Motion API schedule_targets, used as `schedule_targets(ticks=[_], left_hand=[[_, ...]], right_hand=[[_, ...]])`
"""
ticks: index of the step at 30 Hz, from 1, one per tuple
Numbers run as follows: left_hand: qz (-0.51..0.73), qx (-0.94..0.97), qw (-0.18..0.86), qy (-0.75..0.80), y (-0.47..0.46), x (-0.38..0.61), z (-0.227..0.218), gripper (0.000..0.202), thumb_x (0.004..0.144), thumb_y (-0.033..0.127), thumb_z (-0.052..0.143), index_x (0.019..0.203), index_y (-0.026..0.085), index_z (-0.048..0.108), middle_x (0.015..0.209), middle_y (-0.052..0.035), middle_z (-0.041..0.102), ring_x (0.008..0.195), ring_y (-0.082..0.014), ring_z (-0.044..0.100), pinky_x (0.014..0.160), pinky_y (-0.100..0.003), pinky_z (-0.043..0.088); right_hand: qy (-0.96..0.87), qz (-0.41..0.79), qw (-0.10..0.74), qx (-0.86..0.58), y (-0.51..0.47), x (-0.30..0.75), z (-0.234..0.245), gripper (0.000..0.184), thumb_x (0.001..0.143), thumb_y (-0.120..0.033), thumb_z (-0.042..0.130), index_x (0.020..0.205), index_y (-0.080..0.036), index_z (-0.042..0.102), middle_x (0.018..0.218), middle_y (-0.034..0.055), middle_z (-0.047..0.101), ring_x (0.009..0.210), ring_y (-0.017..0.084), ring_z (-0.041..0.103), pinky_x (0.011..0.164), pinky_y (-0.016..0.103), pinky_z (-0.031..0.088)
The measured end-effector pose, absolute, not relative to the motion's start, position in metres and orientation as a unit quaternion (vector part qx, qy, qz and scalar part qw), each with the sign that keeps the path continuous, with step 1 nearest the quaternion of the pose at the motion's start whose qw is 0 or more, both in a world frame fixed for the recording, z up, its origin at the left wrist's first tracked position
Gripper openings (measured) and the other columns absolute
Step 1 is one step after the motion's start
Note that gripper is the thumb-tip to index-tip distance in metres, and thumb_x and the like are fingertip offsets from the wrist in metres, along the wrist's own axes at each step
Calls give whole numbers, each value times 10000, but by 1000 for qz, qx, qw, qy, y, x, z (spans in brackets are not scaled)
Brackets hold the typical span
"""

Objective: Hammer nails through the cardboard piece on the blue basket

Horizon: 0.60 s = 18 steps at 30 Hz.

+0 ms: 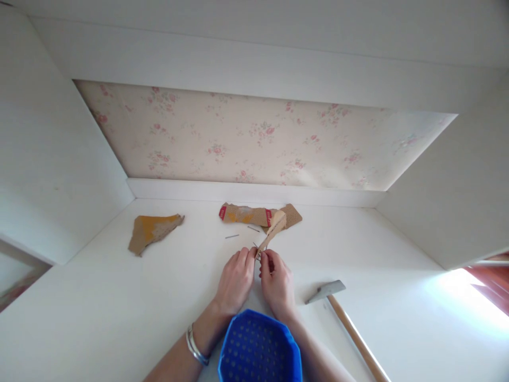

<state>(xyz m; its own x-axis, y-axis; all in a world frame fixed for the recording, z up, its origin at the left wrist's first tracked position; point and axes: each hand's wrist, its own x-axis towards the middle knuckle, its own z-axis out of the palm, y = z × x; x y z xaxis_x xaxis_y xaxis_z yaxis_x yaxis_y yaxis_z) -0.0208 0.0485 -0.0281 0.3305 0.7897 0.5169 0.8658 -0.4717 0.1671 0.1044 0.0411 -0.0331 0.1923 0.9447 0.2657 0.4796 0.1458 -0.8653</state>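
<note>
My left hand (236,278) is closed on the lower end of a narrow torn cardboard strip (274,229), which slants up and to the right. Beside it, my right hand (277,278) is closed in a pinch at the same end, where several thin nails (257,257) stick out around the fingertips. It appears to grip a nail, though the fingers partly hide it. Two loose nails, one nearer (232,236) and one farther (253,228), lie on the white surface beyond my hands. Behind the strip lies a brown cardboard piece (248,215) with red printed bands.
A hammer (353,329) with a wooden handle lies right of my right forearm. Between my forearms stands a blue perforated plastic basket (260,347). Another torn cardboard piece (153,232) lies at left. White panels and flower-patterned wallpaper (254,138) enclose the white surface (159,307).
</note>
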Motion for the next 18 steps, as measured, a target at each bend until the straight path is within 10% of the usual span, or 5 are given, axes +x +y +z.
schedule_targets(ticks=[18], left_hand=[[-267, -783, -32, -561, 49, -18, -33, 372, 978, 190, 427, 1346, 165, 474, 1102, -90, 734, 822, -203, 738, 650, -264, 539]], right_hand=[[-559, 267, 483, -619, 48, 106, -37, 266, 967, -413, 426, 963, -222, 612, 712, 4, 678, 573, 174, 638, 592, 269, 491]])
